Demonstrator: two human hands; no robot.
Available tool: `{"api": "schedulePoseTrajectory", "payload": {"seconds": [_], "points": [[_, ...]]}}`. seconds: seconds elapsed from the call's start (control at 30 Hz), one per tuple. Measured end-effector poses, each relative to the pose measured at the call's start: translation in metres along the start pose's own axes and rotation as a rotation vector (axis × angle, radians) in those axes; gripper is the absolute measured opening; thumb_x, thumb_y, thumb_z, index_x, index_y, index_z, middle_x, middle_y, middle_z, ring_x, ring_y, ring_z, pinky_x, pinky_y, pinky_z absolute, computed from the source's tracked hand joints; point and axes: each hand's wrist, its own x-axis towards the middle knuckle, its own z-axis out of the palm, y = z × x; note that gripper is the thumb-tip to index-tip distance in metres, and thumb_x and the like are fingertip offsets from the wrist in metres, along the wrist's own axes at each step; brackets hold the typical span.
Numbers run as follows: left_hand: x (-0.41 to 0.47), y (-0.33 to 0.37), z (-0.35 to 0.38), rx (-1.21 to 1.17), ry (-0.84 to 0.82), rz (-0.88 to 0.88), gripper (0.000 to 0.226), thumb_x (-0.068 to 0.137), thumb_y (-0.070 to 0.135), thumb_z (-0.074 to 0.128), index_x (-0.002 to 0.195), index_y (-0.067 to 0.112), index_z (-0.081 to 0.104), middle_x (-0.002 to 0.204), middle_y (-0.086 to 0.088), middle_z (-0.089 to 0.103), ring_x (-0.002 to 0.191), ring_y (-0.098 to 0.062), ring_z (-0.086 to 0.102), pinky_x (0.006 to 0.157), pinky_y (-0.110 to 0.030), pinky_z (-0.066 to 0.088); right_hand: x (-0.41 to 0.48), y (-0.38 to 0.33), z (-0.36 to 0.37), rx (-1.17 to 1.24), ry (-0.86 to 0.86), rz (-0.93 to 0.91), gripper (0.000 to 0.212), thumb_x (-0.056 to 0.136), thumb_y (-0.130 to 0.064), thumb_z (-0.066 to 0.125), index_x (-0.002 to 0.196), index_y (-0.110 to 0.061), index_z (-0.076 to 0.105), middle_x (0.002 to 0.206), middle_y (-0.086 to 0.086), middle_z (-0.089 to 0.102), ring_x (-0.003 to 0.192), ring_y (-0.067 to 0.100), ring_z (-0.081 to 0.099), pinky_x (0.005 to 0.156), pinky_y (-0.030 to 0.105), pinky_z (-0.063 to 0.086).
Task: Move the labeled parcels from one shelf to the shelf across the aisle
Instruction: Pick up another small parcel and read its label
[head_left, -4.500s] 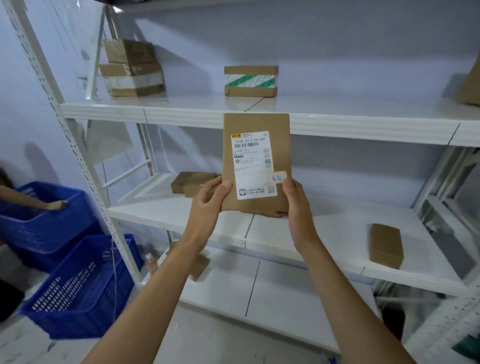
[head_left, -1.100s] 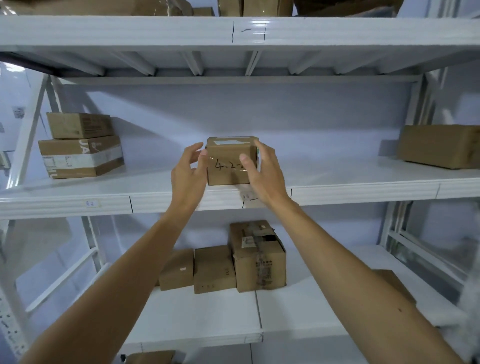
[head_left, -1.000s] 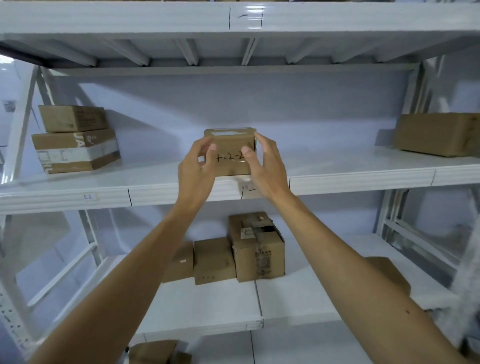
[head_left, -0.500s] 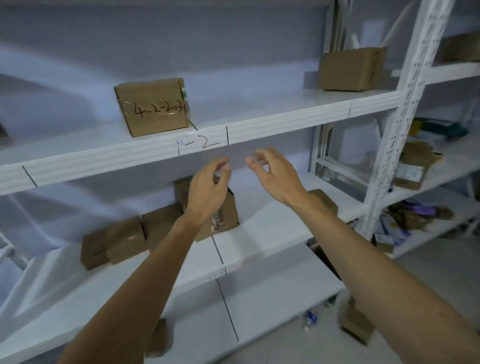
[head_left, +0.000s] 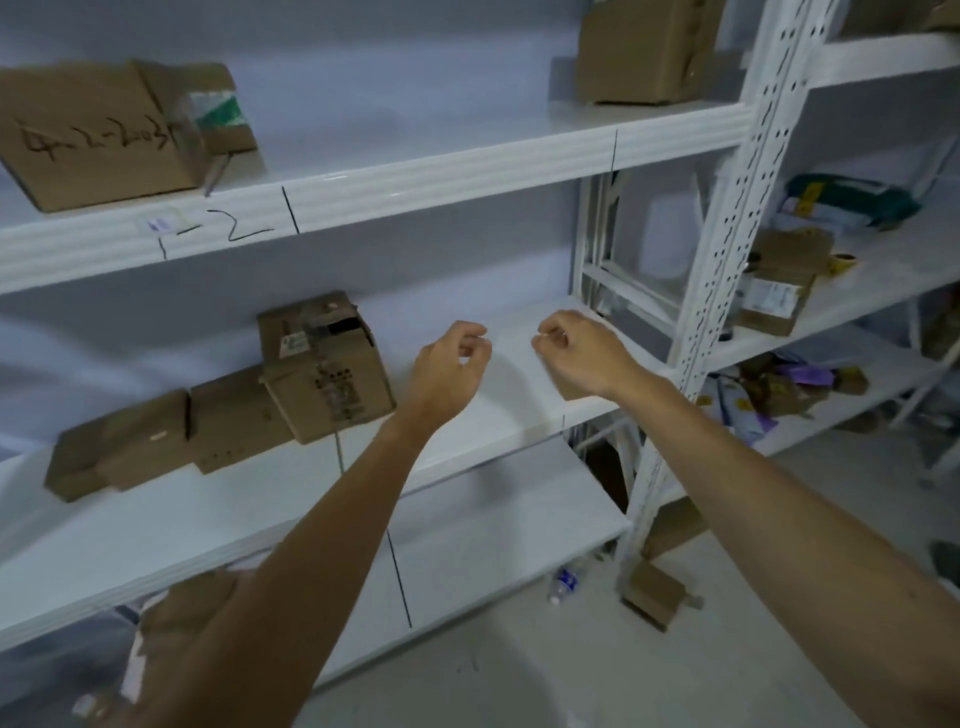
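Head view: the parcel (head_left: 98, 135) with handwritten numbers now sits alone on the upper shelf (head_left: 415, 179), no longer gripped as a second ago. The left hand (head_left: 447, 371) and right hand (head_left: 582, 353) have dropped lower, both empty, fingers loosely curled, well apart from it.

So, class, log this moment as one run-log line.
left hand: empty, curled | right hand: empty, curled | handwritten parcel: on upper shelf, untouched
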Motion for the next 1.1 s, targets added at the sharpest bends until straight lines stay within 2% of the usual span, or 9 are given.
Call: {"api": "schedulePoseTrajectory", "payload": {"seconds": [0.17, 0.3, 0.4, 0.53, 0.6, 0.73, 0.8, 0.93, 1.1], "points": [[0.006, 0.005, 0.065, 0.025, 0.019, -0.102, 0.028, 0.104, 0.029, 0.057, 0.125, 0.015, 0.069, 0.118, -0.004, 0.075, 0.102, -0.015, 0.068, 0.089, -0.022, 0.044, 0.014, 0.06, 0.001, -0.026, -0.105, -0.008, 0.04, 0.1, -0.04, 0.054, 0.129, -0.014, 0.064, 0.132, 0.007, 0.065, 0.119, 0.027, 0.062, 0.098, 0.036, 0.047], [0.012, -0.003, 0.09, 0.028, 0.008, -0.192, 0.028, 0.103, 0.028, 0.058, 0.125, 0.015, 0.069, 0.119, -0.006, 0.075, 0.108, -0.022, 0.07, 0.092, -0.026, 0.048, 0.026, 0.089, 0.003, 0.006, -0.124, 0.023, 0.038, 0.1, -0.035, 0.056, 0.121, -0.005, 0.065, 0.122, 0.012, 0.066, 0.11, 0.031, 0.063, 0.092, 0.037, 0.047], [0.018, -0.016, 0.101, 0.027, -0.014, -0.243, 0.03, 0.104, 0.026, 0.057, 0.128, 0.012, 0.069, 0.121, -0.007, 0.074, 0.108, -0.021, 0.069, 0.091, -0.024, 0.045, 0.038, 0.109, 0.015, 0.014, -0.168, 0.053, 0.038, 0.099, -0.037, 0.056, 0.127, -0.012, 0.064, 0.124, 0.009, 0.065, 0.112, 0.03, 0.063, 0.093, 0.035, 0.048], [0.03, -0.038, 0.115, 0.048, -0.054, -0.284, 0.028, 0.104, 0.024, 0.058, 0.128, 0.013, 0.068, 0.115, -0.003, 0.072, 0.1, -0.014, 0.064, 0.089, -0.023, 0.044, 0.053, 0.131, 0.039, 0.024, -0.193, 0.125, 0.037, 0.097, -0.038, 0.055, 0.121, -0.011, 0.065, 0.122, 0.013, 0.066, 0.114, 0.035, 0.063, 0.098, 0.046, 0.051], [0.041, -0.05, 0.121, 0.043, -0.076, -0.314, 0.028, 0.104, 0.022, 0.058, 0.128, 0.014, 0.068, 0.112, -0.001, 0.071, 0.102, -0.016, 0.065, 0.094, -0.027, 0.048, 0.057, 0.14, 0.049, 0.023, -0.209, 0.155, 0.04, 0.098, -0.037, 0.056, 0.128, -0.011, 0.063, 0.128, 0.014, 0.064, 0.118, 0.035, 0.061, 0.101, 0.047, 0.05], [0.066, -0.069, 0.137, -0.074, -0.08, -0.358, 0.026, 0.098, 0.023, 0.056, 0.119, 0.015, 0.071, 0.117, -0.011, 0.077, 0.108, -0.031, 0.073, 0.105, -0.048, 0.054, 0.063, 0.159, 0.059, 0.012, -0.187, 0.192, 0.041, 0.099, -0.029, 0.06, 0.135, -0.01, 0.06, 0.139, 0.014, 0.054, 0.124, 0.034, 0.057, 0.105, 0.044, 0.049], [0.079, -0.075, 0.145, -0.123, -0.097, -0.362, 0.029, 0.098, 0.028, 0.055, 0.119, 0.017, 0.071, 0.12, -0.011, 0.077, 0.11, -0.031, 0.073, 0.106, -0.048, 0.054, 0.071, 0.168, 0.057, 0.003, -0.149, 0.221, 0.045, 0.097, -0.024, 0.062, 0.139, -0.009, 0.056, 0.143, 0.014, 0.049, 0.129, 0.034, 0.053, 0.107, 0.045, 0.047], [0.101, -0.085, 0.161, -0.213, -0.106, -0.347, 0.023, 0.104, 0.018, 0.055, 0.117, 0.011, 0.073, 0.118, -0.012, 0.077, 0.108, -0.029, 0.073, 0.104, -0.046, 0.055, 0.09, 0.185, 0.054, 0.037, -0.101, 0.339, 0.056, 0.098, -0.022, 0.061, 0.149, -0.007, 0.044, 0.148, 0.018, 0.047, 0.134, 0.037, 0.049, 0.109, 0.047, 0.044], [0.117, -0.093, 0.183, -0.212, -0.245, -0.422, 0.027, 0.104, 0.021, 0.058, 0.126, 0.015, 0.072, 0.127, -0.009, 0.073, 0.119, -0.028, 0.068, 0.11, -0.047, 0.052, 0.112, 0.202, 0.06, 0.147, -0.193, 0.466, 0.063, 0.102, -0.031, 0.057, 0.157, -0.009, 0.035, 0.155, 0.015, 0.045, 0.137, 0.035, 0.052, 0.11, 0.04, 0.042]]}}
